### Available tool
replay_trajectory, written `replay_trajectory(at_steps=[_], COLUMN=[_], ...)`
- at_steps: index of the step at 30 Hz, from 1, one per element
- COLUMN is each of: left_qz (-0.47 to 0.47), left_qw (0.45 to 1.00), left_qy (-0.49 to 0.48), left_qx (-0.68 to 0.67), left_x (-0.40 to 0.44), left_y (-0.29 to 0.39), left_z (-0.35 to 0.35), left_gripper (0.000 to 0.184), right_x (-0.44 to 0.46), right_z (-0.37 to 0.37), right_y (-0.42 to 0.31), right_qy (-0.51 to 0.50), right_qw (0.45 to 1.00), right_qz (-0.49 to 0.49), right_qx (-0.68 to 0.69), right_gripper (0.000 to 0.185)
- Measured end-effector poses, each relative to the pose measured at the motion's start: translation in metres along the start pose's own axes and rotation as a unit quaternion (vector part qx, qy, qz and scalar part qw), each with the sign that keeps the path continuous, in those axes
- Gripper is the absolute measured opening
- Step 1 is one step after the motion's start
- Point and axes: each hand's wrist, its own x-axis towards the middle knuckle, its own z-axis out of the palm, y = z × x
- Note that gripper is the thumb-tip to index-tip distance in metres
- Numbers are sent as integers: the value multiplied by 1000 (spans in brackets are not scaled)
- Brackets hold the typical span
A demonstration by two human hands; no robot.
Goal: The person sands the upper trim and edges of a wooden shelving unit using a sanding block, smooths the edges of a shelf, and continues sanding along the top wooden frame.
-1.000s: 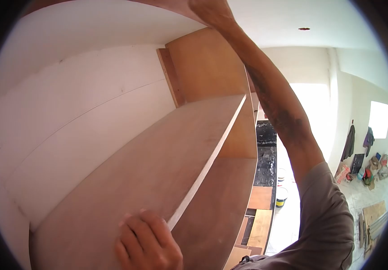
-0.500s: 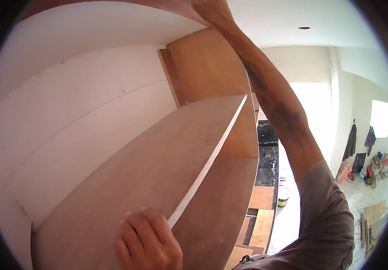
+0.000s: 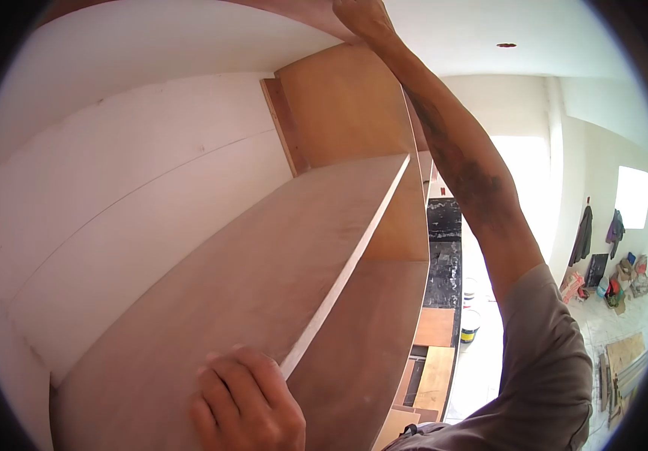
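Observation:
My left hand (image 3: pixel 249 402) rests at the front edge of a brown wooden shelf (image 3: pixel 249 248), its fingers bent over the board. High up, my right hand (image 3: pixel 365 16) is at the reddish-brown board (image 3: pixel 279 10) along the cabinet's top, partly cut off by the frame; its fingers look curled, and what they hold, if anything, is hidden. The orange-brown side panel (image 3: pixel 346 105) stands upright below that hand. Beneath the shelf lies a lower brown board (image 3: pixel 361 331).
A white wall (image 3: pixel 128 158) backs the cabinet. To the right, a black surface (image 3: pixel 444 278) carries wooden pieces (image 3: pixel 434 376). Buckets (image 3: pixel 470 327) stand on the floor. Farther off are hanging clothes (image 3: pixel 582 237), bags (image 3: pixel 625 282) and stacked boards (image 3: pixel 625 361).
My right hand has shifted slightly to the right along the top board. My left hand stays at the shelf edge.

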Motion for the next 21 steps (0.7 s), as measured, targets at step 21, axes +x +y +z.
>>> replay_trajectory(at_steps=[21], left_qz=[-31], left_qw=[997], left_qy=[51], left_qx=[-46], left_x=[-4], left_y=[5], left_z=[6], left_gripper=[8], right_x=[-4], right_z=[16], right_y=[37], right_qy=[103], right_qw=[993], right_qz=[-59], right_qx=[13], right_gripper=[44])
